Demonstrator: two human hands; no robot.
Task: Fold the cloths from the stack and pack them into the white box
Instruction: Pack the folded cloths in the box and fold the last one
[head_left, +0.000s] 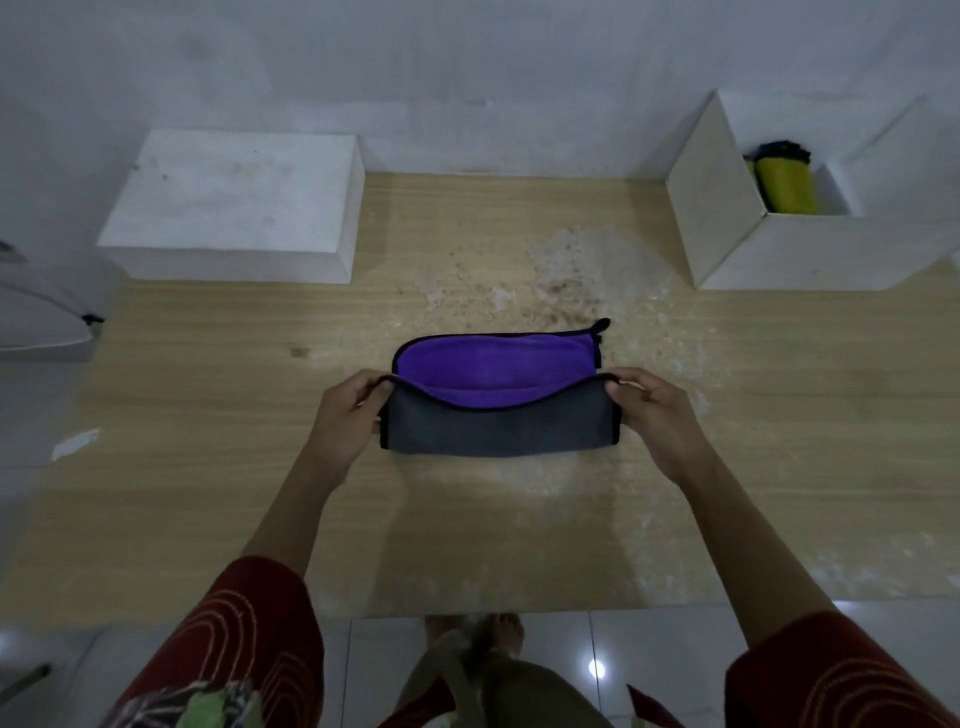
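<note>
Purple fleece showed on the far half of the cloth (498, 423), while the near half, grey side up and trimmed in black, was turned over it. It lay in the middle of the wooden table (208, 415), on a pale, worn patch of the surface. My left hand (348, 415) pinched the left corner of the grey flap between thumb and fingers, and my right hand (654, 413) pinched the right corner in the same way. The flap's black edge sagged in a shallow curve between my two grips, lifted a little off the purple layer beneath.

At the far right corner of the table stood the white box (727, 218), open at the top. Inside it a folded yellow cloth (787, 189) stood on end against the near-left wall, with something dark just behind it that I could not make out. At the far left sat a closed white block (234, 197), well apart from the cloth. My dark red sleeves (244, 634), patterned with orange lines, framed the lower edge, and my bare feet (472, 631) stood on pale floor tiles below the table's near edge.
</note>
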